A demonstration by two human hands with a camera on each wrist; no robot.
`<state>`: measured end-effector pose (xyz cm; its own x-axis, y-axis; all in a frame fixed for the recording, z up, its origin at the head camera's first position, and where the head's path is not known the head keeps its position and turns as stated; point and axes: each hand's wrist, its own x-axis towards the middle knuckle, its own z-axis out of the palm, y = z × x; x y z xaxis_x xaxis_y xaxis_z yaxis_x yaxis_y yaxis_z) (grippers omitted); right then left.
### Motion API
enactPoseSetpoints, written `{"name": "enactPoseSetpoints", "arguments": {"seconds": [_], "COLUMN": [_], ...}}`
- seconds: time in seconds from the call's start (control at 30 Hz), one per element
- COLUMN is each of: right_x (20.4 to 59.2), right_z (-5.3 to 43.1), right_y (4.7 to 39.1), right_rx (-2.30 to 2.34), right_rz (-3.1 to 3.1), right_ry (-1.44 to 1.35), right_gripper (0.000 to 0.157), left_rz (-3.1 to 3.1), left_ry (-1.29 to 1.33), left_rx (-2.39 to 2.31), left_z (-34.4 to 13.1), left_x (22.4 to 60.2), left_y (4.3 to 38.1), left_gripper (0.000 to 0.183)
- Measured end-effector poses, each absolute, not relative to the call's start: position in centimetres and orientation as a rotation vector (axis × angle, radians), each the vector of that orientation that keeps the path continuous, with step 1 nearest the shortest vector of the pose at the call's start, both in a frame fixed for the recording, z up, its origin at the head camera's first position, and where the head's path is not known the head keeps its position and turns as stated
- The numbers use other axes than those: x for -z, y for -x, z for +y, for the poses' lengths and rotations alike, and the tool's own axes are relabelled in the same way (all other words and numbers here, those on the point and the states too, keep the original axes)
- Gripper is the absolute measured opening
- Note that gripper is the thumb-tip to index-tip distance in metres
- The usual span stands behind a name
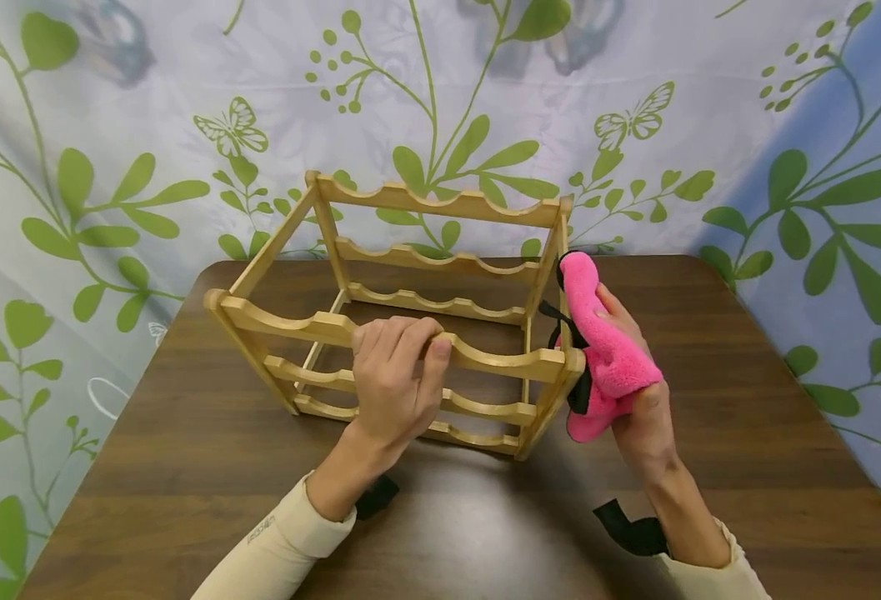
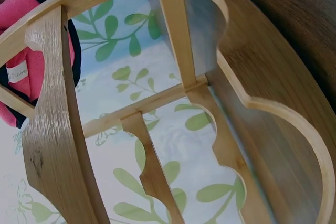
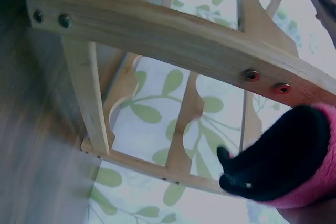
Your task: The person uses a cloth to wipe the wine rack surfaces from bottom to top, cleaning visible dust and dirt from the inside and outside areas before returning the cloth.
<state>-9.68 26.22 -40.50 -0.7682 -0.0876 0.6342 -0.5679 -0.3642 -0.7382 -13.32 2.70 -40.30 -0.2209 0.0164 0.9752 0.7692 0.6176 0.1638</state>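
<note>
A light wooden rack (image 1: 500, 360) with scalloped rails stands over the tabletop in the head view. My left hand (image 1: 395, 383) grips its top front rail near the middle, fingers curled over the wood. At the rack's right side, my right hand (image 1: 644, 421) holds a bunched pink cloth (image 1: 616, 367) with black edging against the side frame. The left wrist view catches the scalloped rail (image 2: 52, 114) up close, with the pink cloth (image 2: 35, 72) beyond it. Screw heads dot the side post (image 3: 157, 30) in the right wrist view, where the cloth's dark edging (image 3: 283, 156) hangs beside it.
Beneath the rack is a brown wood-grain table (image 1: 185, 483) with rounded far corners. A leaf-and-butterfly printed curtain (image 1: 448, 92) hangs behind it and at both sides. Black straps (image 1: 631, 529) dangle by the wrists. A thin white loop (image 1: 102, 396) shows at the table's left edge.
</note>
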Motion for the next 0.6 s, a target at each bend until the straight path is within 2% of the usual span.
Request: {"name": "enactPoseSetpoints", "arguments": {"seconds": [0.13, 0.37, 0.6], "right_x": [39.5, 40.1, 40.1], "right_z": [25.0, 24.3, 23.9], "right_y": [8.8, 9.6, 11.1], "right_rx": [-1.942, -1.379, -1.157], "right_rz": [-1.716, -1.805, -1.844], "right_ry": [-0.826, -0.934, -0.884], "right_gripper": [0.046, 0.042, 0.041], "left_rz": [-1.624, -1.558, -1.487], "left_ry": [0.628, 0.634, 0.663], "left_rx": [0.837, 1.002, 1.079], "left_z": [2.5, 1.5, 0.8], "left_x": [40.1, 39.8, 39.7], "left_y": [13.5, 13.7, 14.0], "left_gripper": [0.032, 0.025, 0.029]}}
